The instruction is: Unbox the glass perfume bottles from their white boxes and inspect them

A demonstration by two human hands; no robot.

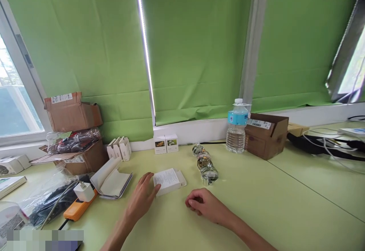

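Observation:
A flat white box (pixel 168 179) with fine print on top lies on the pale green table, its flap sticking out to the right. My left hand (pixel 144 196) is at the box's left edge, thumb and fingers apart. My right hand (pixel 205 205) rests on the table to the right and nearer to me, its fingers curled; whether anything is inside them is hidden. Behind it a row of small glass jars (pixel 205 163) stands close together. Two small white boxes with pictures (pixel 166 144) stand side by side against the wall.
Left of my left hand are an open notebook (pixel 112 182), an orange power strip (pixel 78 207) with a white plug, plastic bags, and stacked cardboard boxes (pixel 92 156). A large water bottle (pixel 236 129) and a brown carton (pixel 265 139) stand at the back right, cables beyond.

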